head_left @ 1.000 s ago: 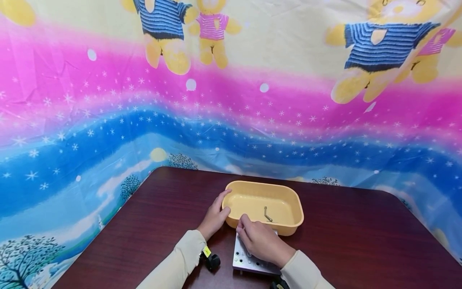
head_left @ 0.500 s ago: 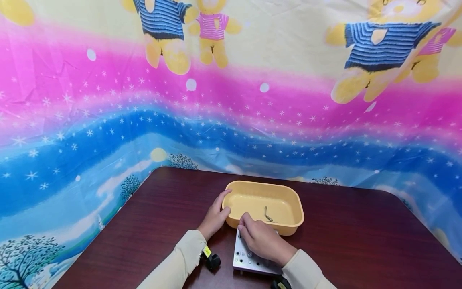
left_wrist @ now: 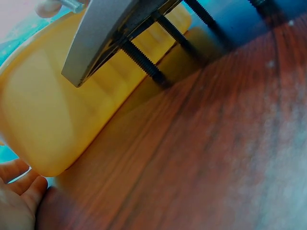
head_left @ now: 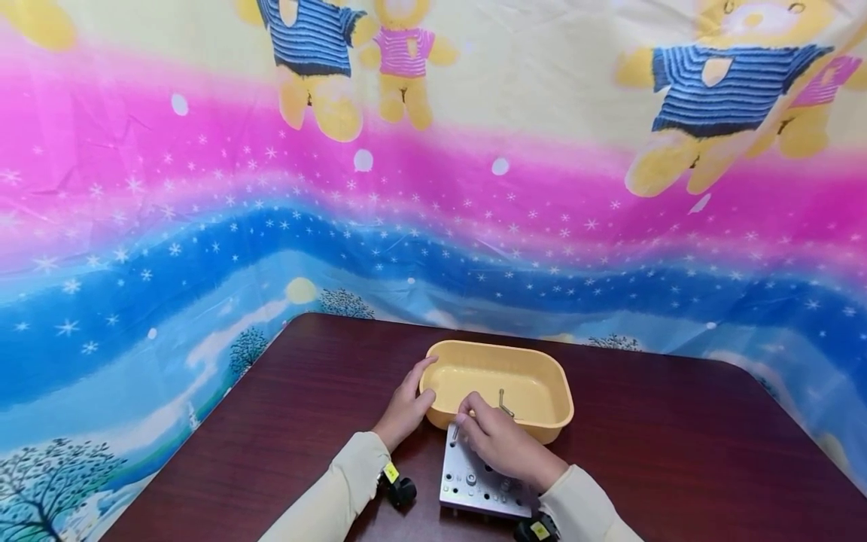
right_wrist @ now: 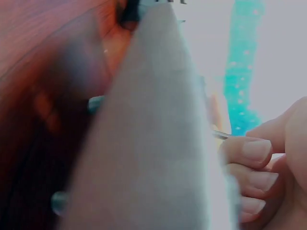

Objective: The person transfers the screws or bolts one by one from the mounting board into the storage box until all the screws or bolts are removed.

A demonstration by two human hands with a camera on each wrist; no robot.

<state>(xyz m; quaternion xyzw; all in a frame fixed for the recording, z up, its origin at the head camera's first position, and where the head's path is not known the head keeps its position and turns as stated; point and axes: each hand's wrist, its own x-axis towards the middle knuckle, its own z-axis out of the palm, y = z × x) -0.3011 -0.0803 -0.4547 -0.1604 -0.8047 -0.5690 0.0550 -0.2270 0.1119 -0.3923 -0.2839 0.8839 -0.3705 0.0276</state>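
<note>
My left hand (head_left: 405, 406) holds the left end of a yellow plastic tray (head_left: 561, 421), thumb on the near rim and fingers on the far side. In the left wrist view its fingers touch the tray's corner. My right hand (head_left: 504, 443) pinches a slim metal bolt (head_left: 455, 432) over the far left corner of a silver metal plate (head_left: 462, 493). In the right wrist view the rod (right_wrist: 221, 135) sticks out past the fingertips. Holes and bolt heads dot the plate, and threaded bolt shanks (left_wrist: 140, 58) stand out beneath it, raising it off the table.
Inside the tray lie a few thin metal bolts (head_left: 503, 403). The dark red-brown wooden table (head_left: 677, 444) reaches back to a printed cloth (head_left: 433, 248). Black wrist cameras (head_left: 401, 491) are strapped at both cuffs, the right one close beside the plate.
The right hand has moved slightly up and to the right over the plate, and the pinched bolt now shows below its fingertips. The left hand keeps its place on the tray.
</note>
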